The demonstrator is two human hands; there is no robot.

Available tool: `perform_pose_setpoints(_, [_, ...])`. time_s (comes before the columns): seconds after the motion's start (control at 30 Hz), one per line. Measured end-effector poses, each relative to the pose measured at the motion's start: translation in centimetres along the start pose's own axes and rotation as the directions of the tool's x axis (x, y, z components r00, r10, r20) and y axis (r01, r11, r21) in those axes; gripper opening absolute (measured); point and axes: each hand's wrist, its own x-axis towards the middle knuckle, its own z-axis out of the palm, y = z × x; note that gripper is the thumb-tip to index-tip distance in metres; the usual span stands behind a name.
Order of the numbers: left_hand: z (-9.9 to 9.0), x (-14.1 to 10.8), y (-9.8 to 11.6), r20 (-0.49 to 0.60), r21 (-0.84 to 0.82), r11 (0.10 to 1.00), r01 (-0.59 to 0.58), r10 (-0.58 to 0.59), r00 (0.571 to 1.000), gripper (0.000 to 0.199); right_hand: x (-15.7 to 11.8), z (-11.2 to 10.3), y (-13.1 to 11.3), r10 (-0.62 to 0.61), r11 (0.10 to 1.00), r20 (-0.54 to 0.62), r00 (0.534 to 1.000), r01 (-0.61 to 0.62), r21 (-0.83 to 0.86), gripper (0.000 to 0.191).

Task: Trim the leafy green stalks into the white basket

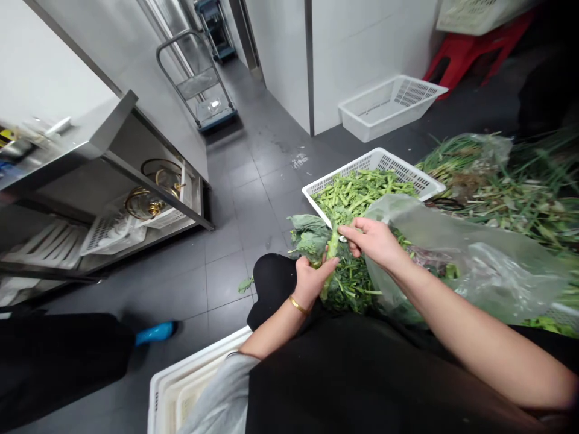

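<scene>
My left hand point(312, 277) is closed around a thick pale-green vegetable stalk point(332, 247), with broad dark leaves point(310, 232) hanging to its left. My right hand point(373, 241) pinches the same stalk near its top, thumb and fingertips pressed together. A small whitish spot shows under the right fingers; I cannot make out what it is. Just beyond both hands stands a white slotted basket point(427, 184) filled with cut green stems point(362, 190). Below the hands lies a heap of loose leaves point(355, 283), beside a clear plastic bag point(474, 247) with more greens in it.
Spring onions point(534, 205) are piled at the right. A white basket point(380, 111) and a red stool point(474, 54) stand by the wall. White crates point(163, 386) are stacked at my left. Further off are a steel shelf table point(108, 144), a trolley point(217, 117) and another person's blue shoe point(156, 333).
</scene>
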Motion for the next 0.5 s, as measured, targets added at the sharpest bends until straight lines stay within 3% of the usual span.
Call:
perform_pose_setpoints(0.07, [0.2, -0.1, -0.3, 0.007, 0.019, 1.000, 0.009, -0.009, 1.000, 0.030, 0.2, 0.2, 0.1, -0.073, 0.992, -0.062, 0.995, 0.066, -0.112, 0.040])
perform_pose_setpoints(0.13, [0.2, 0.0, -0.3, 0.065, -0.049, 0.991, 0.121, -0.117, 0.991, 0.031, -0.8, 1.0, 0.3, -0.299, 0.913, -0.135, 0.945, 0.242, -0.328, 0.034])
perform_pose_setpoints(0.2, [-0.1, 0.4, -0.1, 0.150, -0.141, 0.950, 0.277, -0.256, 0.955, 0.031, -2.7, 1.8, 0.4, -0.582, 0.722, -0.023, 0.813, 0.504, -0.474, 0.027])
perform_pose_setpoints(0.23, [-0.3, 0.7, 0.1, 0.195, -0.186, 0.918, 0.350, -0.314, 0.929, 0.031, -3.7, 2.2, 0.6, -0.674, 0.631, 0.075, 0.734, 0.627, -0.457, 0.024])
perform_pose_setpoints(0.27, [-0.5, 1.0, 0.4, 0.233, -0.234, 0.885, 0.402, -0.351, 0.907, 0.031, -4.4, 2.4, 0.7, -0.713, 0.592, 0.148, 0.685, 0.702, -0.396, 0.023])
perform_pose_setpoints(0.3, [-0.6, 1.3, 0.6, 0.262, -0.282, 0.855, 0.434, -0.367, 0.893, 0.031, -5.0, 2.4, 0.9, -0.700, 0.626, 0.170, 0.693, 0.711, -0.320, 0.022])
perform_pose_setpoints(0.33, [-0.8, 1.5, 0.8, 0.289, -0.326, 0.829, 0.454, -0.370, 0.883, 0.031, -5.2, 2.3, 1.1, -0.633, 0.724, 0.136, 0.762, 0.645, -0.243, 0.022])
perform_pose_setpoints(0.4, [-0.9, 1.6, 1.0, 0.331, -0.373, 0.806, 0.460, -0.347, 0.878, 0.031, -4.7, 1.6, 1.3, -0.341, 0.940, 0.004, 0.940, 0.341, -0.032, 0.025])
perform_pose_setpoints(0.43, [-0.9, 1.6, 1.0, 0.338, -0.373, 0.811, 0.450, -0.333, 0.880, 0.031, -4.1, 1.2, 1.3, -0.175, 0.979, -0.025, 0.984, 0.177, 0.097, 0.027])
perform_pose_setpoints(0.5, [-0.7, 1.3, 0.5, 0.362, -0.335, 0.830, 0.447, -0.325, 0.874, 0.032, -2.7, 0.5, 1.1, 0.015, 0.952, 0.009, 1.000, -0.017, 0.305, 0.034])
